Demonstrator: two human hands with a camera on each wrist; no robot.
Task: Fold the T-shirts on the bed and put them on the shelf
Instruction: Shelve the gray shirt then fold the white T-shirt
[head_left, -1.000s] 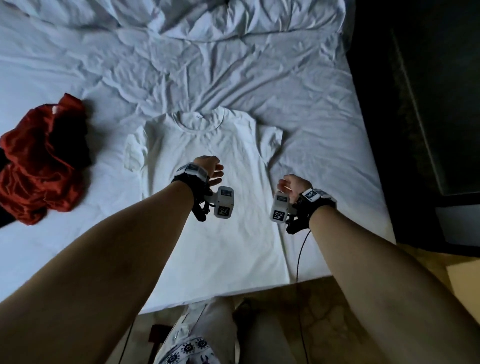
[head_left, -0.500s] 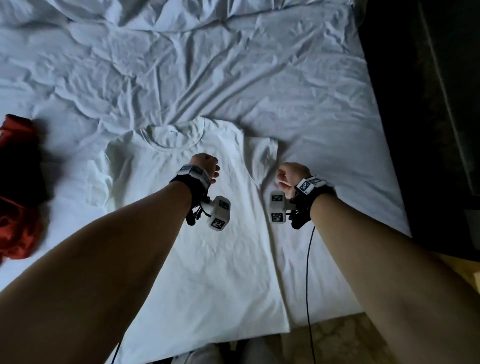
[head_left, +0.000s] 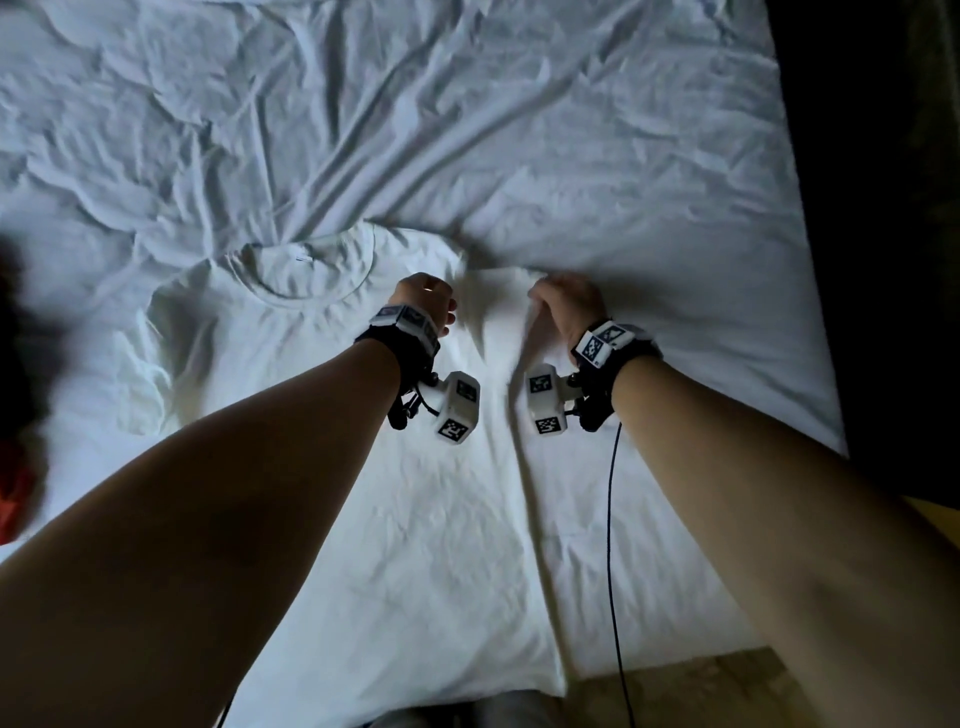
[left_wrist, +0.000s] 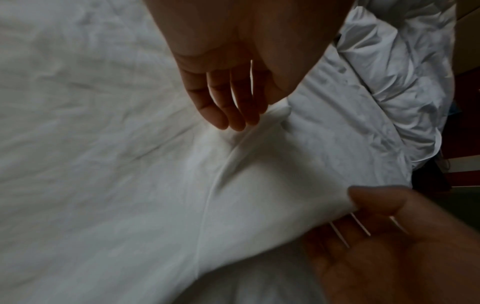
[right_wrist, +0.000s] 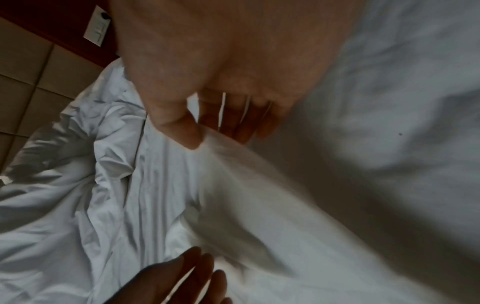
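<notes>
A white T-shirt (head_left: 395, 519) lies face up on the bed, collar away from me and hem at the near edge. My right hand (head_left: 566, 301) pinches the edge of its right sleeve (head_left: 501, 312). In the right wrist view the thumb (right_wrist: 187, 131) lies over the sleeve fabric (right_wrist: 246, 216) with the fingers behind it. My left hand (head_left: 423, 299) is beside the sleeve at the shoulder. In the left wrist view its straight fingers (left_wrist: 228, 102) reach the shoulder seam (left_wrist: 233, 144) and hold nothing.
Wrinkled white bedsheet (head_left: 623, 208) spreads around the shirt. A bunched duvet (left_wrist: 389, 72) lies at the head of the bed. A red garment (head_left: 15, 499) shows at the far left edge. The bed's right edge meets a dark area (head_left: 883, 208); floor (head_left: 675, 686) lies below the near edge.
Both hands have moved forward from the shirt's middle to its right shoulder. The right hand has taken hold of the sleeve. The red garment has slid almost out of view.
</notes>
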